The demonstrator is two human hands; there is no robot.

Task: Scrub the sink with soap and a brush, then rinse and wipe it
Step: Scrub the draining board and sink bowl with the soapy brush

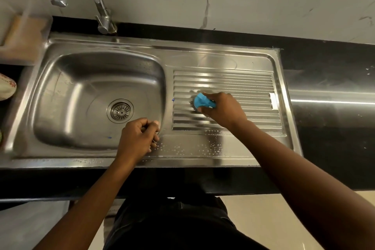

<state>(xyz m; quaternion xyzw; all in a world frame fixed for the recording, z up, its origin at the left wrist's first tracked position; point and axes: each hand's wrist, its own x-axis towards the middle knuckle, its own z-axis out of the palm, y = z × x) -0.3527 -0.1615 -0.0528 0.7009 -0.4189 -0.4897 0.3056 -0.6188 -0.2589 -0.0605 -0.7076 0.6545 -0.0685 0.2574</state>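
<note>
A stainless steel sink [60, 46] has a basin on the left with a round drain [120, 111] and a ribbed drainboard [243, 83] on the right. My right hand [223, 110] grips a blue scrubber [199, 100] and presses it onto the left part of the drainboard, where a little white foam shows. My left hand [138, 138] rests with curled fingers on the sink's front rim, at the basin's right front corner, holding nothing that I can see. Soap droplets [182, 148] speckle the flat front rim between my hands.
A curved chrome tap [97, 2] rises behind the basin. A blurred tan block [22, 34] sits at the back left, and a patterned cloth-like item [7, 87] lies at the left edge. Black countertop [328, 79] surrounds the sink; a marble wall is behind.
</note>
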